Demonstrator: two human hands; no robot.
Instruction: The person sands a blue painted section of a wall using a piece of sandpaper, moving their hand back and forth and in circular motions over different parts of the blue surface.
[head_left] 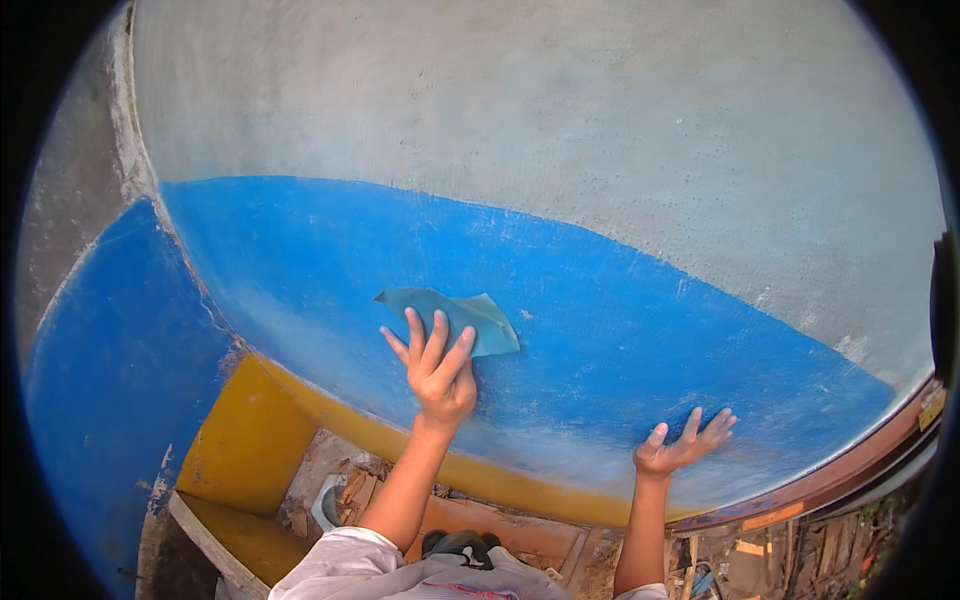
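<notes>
My left hand (440,380) presses a blue-green sheet of sandpaper (490,325) against the blue-painted part of the wall (600,330). Its fingers are spread over the sheet's lower left part, and the sheet's corners lift and bend around them. Pale, dusty smears show on the blue paint near both hands. To the right and lower down, my right hand (685,448) rests on the blue paint with fingers apart, holding nothing. Above the blue, the wall is bare grey plaster (560,110).
A second wall, blue below (120,340), meets this one in a corner at left. A yellow-painted ledge (245,440) stands beneath that corner. Wood scraps and debris (830,545) lie on the ground at lower right. A reddish-brown edge (860,460) runs along the right.
</notes>
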